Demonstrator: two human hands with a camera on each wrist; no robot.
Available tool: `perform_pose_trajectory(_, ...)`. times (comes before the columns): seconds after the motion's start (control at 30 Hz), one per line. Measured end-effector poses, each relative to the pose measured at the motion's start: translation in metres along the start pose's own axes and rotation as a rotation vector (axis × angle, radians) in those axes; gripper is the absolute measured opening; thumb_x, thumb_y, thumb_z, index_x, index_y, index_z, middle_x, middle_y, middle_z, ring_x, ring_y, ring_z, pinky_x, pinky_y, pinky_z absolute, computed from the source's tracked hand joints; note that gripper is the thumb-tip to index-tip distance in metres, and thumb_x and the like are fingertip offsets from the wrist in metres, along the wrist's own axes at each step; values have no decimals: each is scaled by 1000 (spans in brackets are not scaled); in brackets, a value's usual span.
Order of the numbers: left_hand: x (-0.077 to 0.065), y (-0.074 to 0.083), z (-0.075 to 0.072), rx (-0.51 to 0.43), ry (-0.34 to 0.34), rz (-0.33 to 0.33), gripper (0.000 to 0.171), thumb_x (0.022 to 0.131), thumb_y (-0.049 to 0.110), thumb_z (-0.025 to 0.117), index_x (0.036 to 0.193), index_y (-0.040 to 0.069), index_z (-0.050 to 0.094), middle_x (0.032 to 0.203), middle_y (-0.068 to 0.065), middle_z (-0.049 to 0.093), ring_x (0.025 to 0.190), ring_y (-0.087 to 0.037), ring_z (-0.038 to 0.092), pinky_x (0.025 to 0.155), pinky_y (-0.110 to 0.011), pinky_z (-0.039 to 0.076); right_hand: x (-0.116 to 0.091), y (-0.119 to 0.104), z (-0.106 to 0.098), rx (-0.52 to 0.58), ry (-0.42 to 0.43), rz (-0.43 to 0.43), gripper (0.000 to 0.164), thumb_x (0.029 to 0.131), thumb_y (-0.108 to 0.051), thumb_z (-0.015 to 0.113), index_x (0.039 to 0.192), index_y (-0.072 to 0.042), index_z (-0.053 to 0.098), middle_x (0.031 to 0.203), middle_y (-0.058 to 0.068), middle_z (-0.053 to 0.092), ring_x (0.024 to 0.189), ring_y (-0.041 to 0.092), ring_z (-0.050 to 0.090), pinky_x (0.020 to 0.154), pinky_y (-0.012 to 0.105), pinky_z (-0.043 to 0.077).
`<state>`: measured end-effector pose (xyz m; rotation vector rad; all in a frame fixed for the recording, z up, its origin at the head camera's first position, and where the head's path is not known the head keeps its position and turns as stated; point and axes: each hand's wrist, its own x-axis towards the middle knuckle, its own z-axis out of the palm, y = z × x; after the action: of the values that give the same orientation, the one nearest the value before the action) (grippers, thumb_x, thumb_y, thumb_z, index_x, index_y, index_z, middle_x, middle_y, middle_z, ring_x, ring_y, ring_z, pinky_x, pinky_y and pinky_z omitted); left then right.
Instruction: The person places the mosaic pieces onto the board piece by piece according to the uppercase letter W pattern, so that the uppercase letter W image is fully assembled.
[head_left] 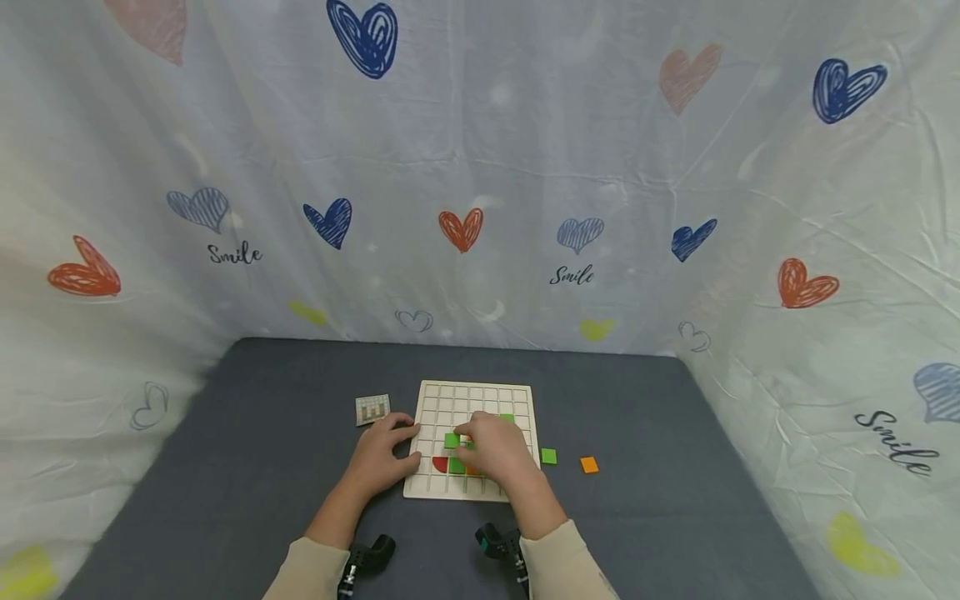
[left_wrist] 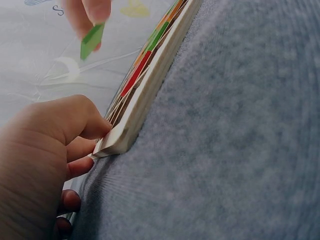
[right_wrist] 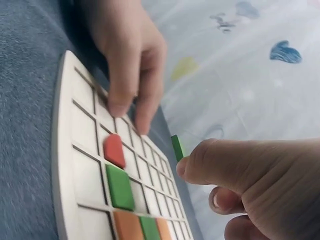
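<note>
A pale wooden grid board [head_left: 472, 400] lies on the dark table, with several coloured tiles set in its squares. Among them are a red piece with a rounded side [right_wrist: 114, 150] and a green tile [right_wrist: 120, 186] beside it. My right hand [head_left: 497, 448] is over the board and pinches another green tile [left_wrist: 92, 41] between thumb and finger, held above the surface. The left hand [head_left: 382, 457] rests at the board's left edge, thumb and fingertips touching the rim, fingers spread. The right hand hides part of the tile group in the head view.
Left of the board lies a small patterned card [head_left: 372, 409]. To its right are a loose green tile [head_left: 549, 456] and a loose orange tile [head_left: 588, 465]. A white curtain [head_left: 502, 292] printed with hearts hangs behind and beside the table.
</note>
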<state>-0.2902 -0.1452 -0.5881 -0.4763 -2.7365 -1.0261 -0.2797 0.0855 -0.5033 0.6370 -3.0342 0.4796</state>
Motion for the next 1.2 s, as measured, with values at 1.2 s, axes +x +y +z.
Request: perform_pose_trajectory(1.2,0,-2,1,12,14,13,46,87,22,78,131,8,76,131,-9,64,121,-34,61,104,-61,48,11,2,25,78,-5,76,23,97,-32,75,115,-22,84,104,-3,80,85,15,73,68,31,58)
